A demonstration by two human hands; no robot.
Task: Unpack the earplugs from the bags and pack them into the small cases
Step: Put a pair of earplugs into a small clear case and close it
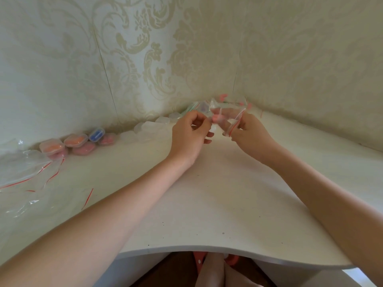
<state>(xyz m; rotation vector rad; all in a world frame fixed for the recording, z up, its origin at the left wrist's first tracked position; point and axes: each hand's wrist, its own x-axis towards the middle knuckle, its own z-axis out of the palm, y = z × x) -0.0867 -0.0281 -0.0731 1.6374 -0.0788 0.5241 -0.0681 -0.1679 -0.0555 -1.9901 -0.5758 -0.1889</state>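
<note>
Head view: zip bag (pixel 228 119) pinched in right hand (pixel 250 129); pink earplug (pixel 217 118) pinched by left hand (pixel 190 133), just left of bag, near worktop's far corner.

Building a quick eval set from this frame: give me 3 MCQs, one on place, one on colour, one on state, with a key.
1. Where do the filled cases lie?
A. Along the wall at the person's left
B. At the front edge of the table
C. Under the right hand

2. What colour is the seal strip on the held bag?
A. Blue
B. Red
C. Black

3. How are the hands engaged?
A. Both rest flat on the table
B. Only the left holds something
C. Both pinch the bag above the table

Key:
1. A: the orange, pink and blue cases sit against the wall at far left on the table.
2. B: a red line runs along the bag's edge by the right hand.
3. C: the left hand and the right hand each grip a side of the clear bag, which holds a pink earplug.
</note>
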